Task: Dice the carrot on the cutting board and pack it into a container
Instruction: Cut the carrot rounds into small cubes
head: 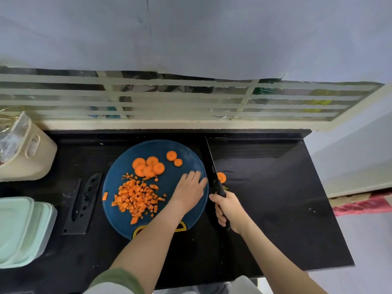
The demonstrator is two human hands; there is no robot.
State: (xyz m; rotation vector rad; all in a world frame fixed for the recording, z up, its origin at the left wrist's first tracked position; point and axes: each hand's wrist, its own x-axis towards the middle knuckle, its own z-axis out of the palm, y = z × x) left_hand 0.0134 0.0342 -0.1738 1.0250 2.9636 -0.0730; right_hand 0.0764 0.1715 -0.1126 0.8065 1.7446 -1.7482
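The left hand (189, 187) lies flat on the board (182, 149) near its right edge, fingers straight and slightly spread, holding nothing. The right hand (228, 209) is curled tight round the black handle of the knife (212, 168). The blade points away from the person and runs just outside the board's right edge, over the counter (275, 198).

Just right of the blade, one carrot slice (222, 177) lies on the counter, off the board.

On the board, a heap of dice (135, 195) fills the left-centre, with one stray piece at the left rim. Beyond the heap, towards the far edge, sits a cluster of overlapping slices (148, 165), and two more rounds (174, 158) lie apart, nearer the far right rim.

Left of the board a black sheath (83, 203) lies on the counter. At the counter's left edge stand stacked pale green containers (21, 230) with lids on, and a cream basket (27, 153) sits in the far left corner.
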